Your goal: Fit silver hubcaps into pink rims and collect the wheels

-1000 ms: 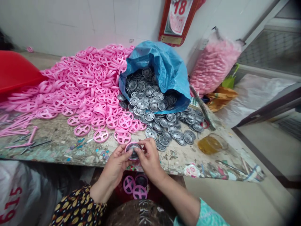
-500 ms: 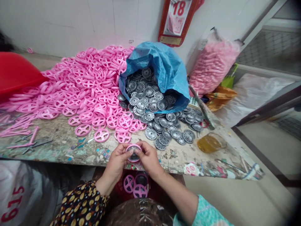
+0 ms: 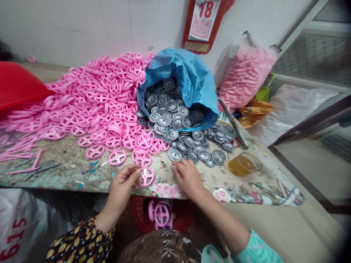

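A pale tiled wall (image 3: 76, 22) is rising behind a worn, paint-flecked counter (image 3: 71, 151), with a red-framed calendar (image 3: 204, 22) hanging above the far edge. Pink four-spoke wheels (image 3: 109, 95) are heaping across the left and middle of the counter, while a blue plastic bag (image 3: 192, 73) is lying on its side to their right. Its mouth is facing the near edge, which is probably why the grey slotted discs (image 3: 174, 155) are spreading out within easy reach.

At the near edge, around its middle, the left hand (image 3: 126, 184) is holding a single pink wheel (image 3: 146, 176). The grip is pinching its left rim between thumb and fingers, seemingly so that the spoked face is staying uncovered; whether the wheel is touching the counter cannot be told. The right hand (image 3: 189, 179) is resting over the near fringe of the discs, fingers slanting down. Its grip is partly hidden by the back of the hand, so whether it is closing on a disc is unclear.

Just below the near edge, a red basket (image 3: 138, 215) is holding more pink wheels, likely sitting there to be handy. A glass of amber liquid (image 3: 244, 164) is standing towards the right end, apart from both hands.
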`<state>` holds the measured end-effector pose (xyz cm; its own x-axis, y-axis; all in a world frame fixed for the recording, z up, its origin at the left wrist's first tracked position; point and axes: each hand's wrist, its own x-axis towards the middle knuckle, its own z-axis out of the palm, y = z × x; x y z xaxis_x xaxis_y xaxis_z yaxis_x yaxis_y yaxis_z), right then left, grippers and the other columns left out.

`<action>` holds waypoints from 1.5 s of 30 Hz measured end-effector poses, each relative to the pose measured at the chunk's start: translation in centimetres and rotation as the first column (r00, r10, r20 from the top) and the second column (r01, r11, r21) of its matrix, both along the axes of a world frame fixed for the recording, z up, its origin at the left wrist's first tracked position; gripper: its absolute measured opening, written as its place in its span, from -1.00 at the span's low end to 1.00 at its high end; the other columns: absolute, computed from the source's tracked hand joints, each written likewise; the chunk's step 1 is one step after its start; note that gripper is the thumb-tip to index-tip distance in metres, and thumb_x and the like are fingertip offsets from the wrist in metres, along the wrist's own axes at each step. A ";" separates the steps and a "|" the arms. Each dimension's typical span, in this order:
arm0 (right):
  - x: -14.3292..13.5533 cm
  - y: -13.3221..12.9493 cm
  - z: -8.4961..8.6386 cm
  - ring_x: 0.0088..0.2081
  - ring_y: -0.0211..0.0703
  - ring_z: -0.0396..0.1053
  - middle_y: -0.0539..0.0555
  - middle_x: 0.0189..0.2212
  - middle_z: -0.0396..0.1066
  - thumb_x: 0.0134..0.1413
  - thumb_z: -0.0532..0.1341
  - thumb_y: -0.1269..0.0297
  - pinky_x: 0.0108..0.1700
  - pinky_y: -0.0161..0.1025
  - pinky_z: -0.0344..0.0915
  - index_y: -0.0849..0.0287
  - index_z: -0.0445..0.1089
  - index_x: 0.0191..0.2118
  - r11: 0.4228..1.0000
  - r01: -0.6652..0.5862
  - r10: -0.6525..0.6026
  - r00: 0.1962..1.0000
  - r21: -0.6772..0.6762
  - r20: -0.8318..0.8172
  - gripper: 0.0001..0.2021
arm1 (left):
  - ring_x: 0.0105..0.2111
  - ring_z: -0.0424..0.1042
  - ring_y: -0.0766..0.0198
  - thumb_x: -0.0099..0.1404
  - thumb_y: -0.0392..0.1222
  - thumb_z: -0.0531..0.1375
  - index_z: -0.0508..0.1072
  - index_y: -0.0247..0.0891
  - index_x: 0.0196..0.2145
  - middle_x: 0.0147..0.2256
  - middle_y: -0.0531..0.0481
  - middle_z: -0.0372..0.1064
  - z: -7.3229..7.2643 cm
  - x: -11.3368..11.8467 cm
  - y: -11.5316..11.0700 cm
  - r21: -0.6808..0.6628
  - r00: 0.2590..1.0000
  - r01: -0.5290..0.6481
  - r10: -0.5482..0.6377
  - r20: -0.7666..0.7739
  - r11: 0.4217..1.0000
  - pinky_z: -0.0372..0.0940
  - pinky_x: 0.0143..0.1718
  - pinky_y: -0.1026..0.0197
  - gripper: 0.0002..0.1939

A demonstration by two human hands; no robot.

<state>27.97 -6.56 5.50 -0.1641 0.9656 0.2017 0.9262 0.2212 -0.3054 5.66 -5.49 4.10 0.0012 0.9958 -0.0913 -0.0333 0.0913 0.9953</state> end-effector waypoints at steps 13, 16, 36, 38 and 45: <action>-1.3 2.9 -0.7 -0.16 0.04 0.18 0.20 -0.19 0.33 0.25 0.00 0.13 -0.17 -0.12 0.06 0.19 0.35 -0.04 0.997 0.080 -0.079 0.940 0.011 0.332 -0.67 | -0.12 0.29 0.05 0.25 -0.05 0.14 0.45 -0.23 -0.13 -0.12 -0.16 0.33 -2.8 -0.6 -0.4 0.455 0.494 0.464 0.204 -0.845 0.760 0.24 -0.09 -0.01 -0.71; -1.2 3.0 -0.6 -0.14 0.01 0.19 0.17 -0.19 0.30 0.24 0.02 0.07 -0.15 -0.15 0.07 0.12 0.36 -0.06 0.998 0.057 -0.048 0.963 -0.026 0.266 -0.68 | -0.08 0.28 0.05 0.25 -0.07 0.14 0.42 -0.23 -0.09 -0.09 -0.15 0.33 -2.8 -0.7 -0.5 0.445 0.514 0.472 0.172 -0.840 0.761 0.22 -0.06 -0.02 -0.69; -6.3 1.4 -2.0 -0.35 -0.22 0.17 -0.04 -0.42 0.19 -0.07 0.25 0.29 -0.29 -0.29 0.09 0.16 0.28 -0.42 0.981 -0.004 -0.104 0.831 -0.192 -0.547 -0.87 | -0.10 0.29 0.04 0.02 -0.26 0.26 0.22 -0.27 0.02 -0.11 -0.14 0.30 -2.8 0.8 -0.1 0.265 0.718 0.248 0.007 -0.696 0.932 0.21 -0.05 -0.03 -0.41; -6.5 1.4 -1.7 -0.34 -0.22 0.18 -0.05 -0.42 0.22 -0.05 0.24 0.32 -0.30 -0.30 0.08 0.14 0.27 -0.41 0.976 -0.040 -0.075 0.859 -0.212 -0.507 -0.90 | -0.10 0.28 0.02 -0.01 -0.27 0.28 0.24 -0.30 0.02 -0.13 -0.15 0.30 -2.9 0.8 0.0 0.258 0.712 0.233 0.016 -0.702 0.938 0.20 -0.05 -0.04 -0.40; -6.2 2.0 -2.1 -0.47 -0.27 0.23 -0.13 -0.50 0.24 -0.25 0.25 0.50 -0.41 -0.35 0.17 0.09 0.28 -0.13 0.903 -0.197 -0.223 0.544 -0.382 -0.809 -0.56 | -0.10 0.30 0.05 0.01 -0.25 0.27 0.32 -0.21 -0.01 -0.15 -0.09 0.34 -2.0 0.2 0.0 0.169 0.764 0.277 -0.109 -0.636 0.946 0.20 -0.06 -0.01 -0.46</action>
